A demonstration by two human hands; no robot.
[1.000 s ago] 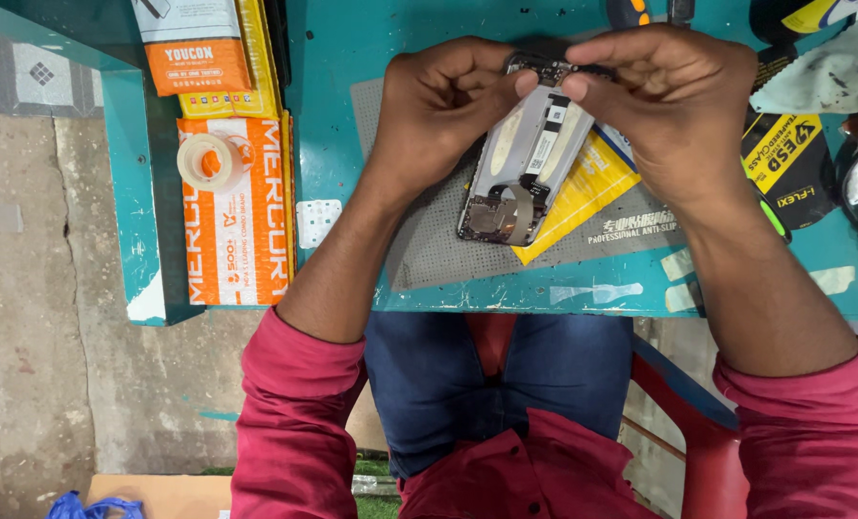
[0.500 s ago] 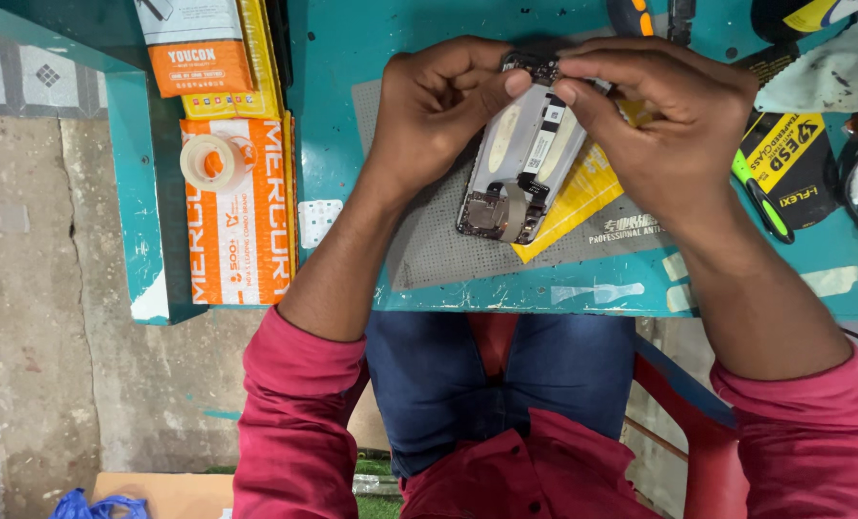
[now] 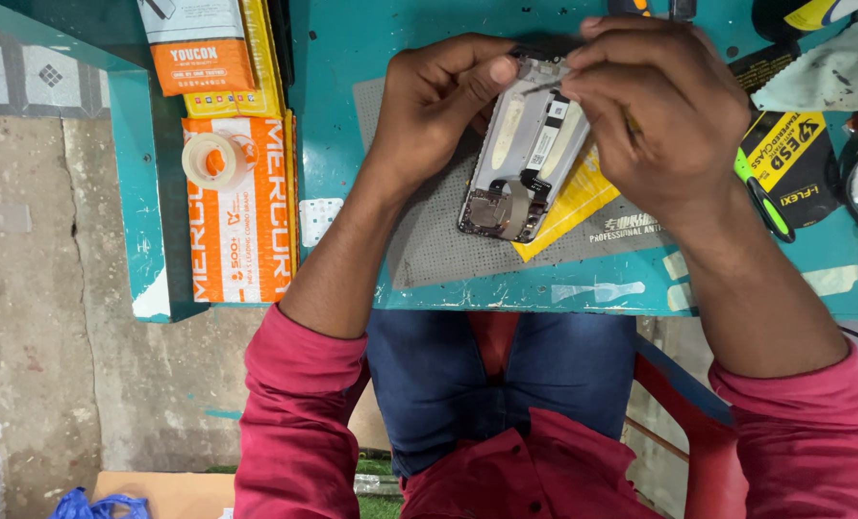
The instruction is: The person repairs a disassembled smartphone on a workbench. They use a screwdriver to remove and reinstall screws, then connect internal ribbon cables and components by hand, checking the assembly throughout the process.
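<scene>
An opened phone [image 3: 525,154] with its back off, showing a silver frame and small boards, lies tilted on a grey work mat [image 3: 438,240]. My left hand [image 3: 438,106] grips the phone's upper left edge, thumb on its top corner. My right hand [image 3: 659,115] covers the upper right end and pinches a thin metal tool whose tip touches the phone's top. A yellow packet [image 3: 568,207] lies under the phone. A green tool handle [image 3: 763,197] shows beside my right wrist; whether my hand holds it is unclear.
The teal table [image 3: 333,58] carries orange boxes [image 3: 241,231] with a tape roll [image 3: 212,159] on them, an orange-and-white packet [image 3: 198,48], a black-and-yellow packet [image 3: 794,168] and a dirty cloth [image 3: 823,67]. A red chair [image 3: 679,404] is under me.
My right fingers have shifted left along the phone's top edge and closed around the thin tool. My left hand keeps its hold on the phone.
</scene>
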